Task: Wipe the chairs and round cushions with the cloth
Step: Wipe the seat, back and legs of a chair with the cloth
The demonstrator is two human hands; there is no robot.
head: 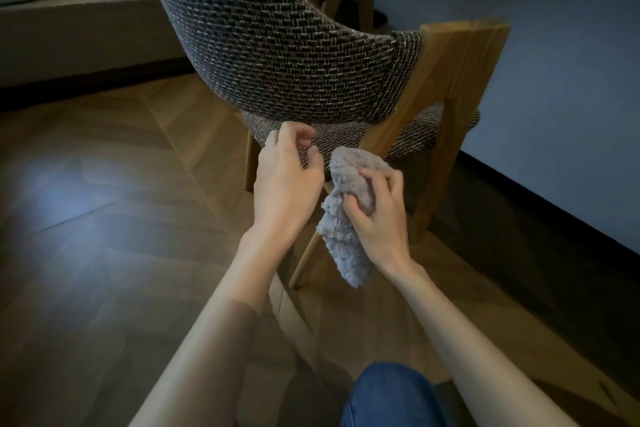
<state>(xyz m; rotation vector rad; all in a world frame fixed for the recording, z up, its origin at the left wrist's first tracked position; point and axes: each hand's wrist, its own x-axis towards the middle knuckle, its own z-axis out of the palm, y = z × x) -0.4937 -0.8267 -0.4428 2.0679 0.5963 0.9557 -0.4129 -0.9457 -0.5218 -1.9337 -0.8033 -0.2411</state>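
Dim, cool light fills the room: a pale bluish sheen lies on the floor (69,184) at left and a soft glow spreads over the wall (571,80) at right. Deep shadow gathers beneath the chair (277,45) and darkens the corners. Wide-angle distortion bends the edges, and the sofa (86,35) at upper left looks soft.

views: one, head-worn wide-angle | position: low, just behind a chair (277,45) | facing: forward and down onto its woven back and seat edge | range: close; forearms enter from the bottom edge, left hand (287,184) and right hand (381,218) with cloth (346,253) at centre | periphery: floor (104,218), sofa (69,28) upper left, wall (571,80) right
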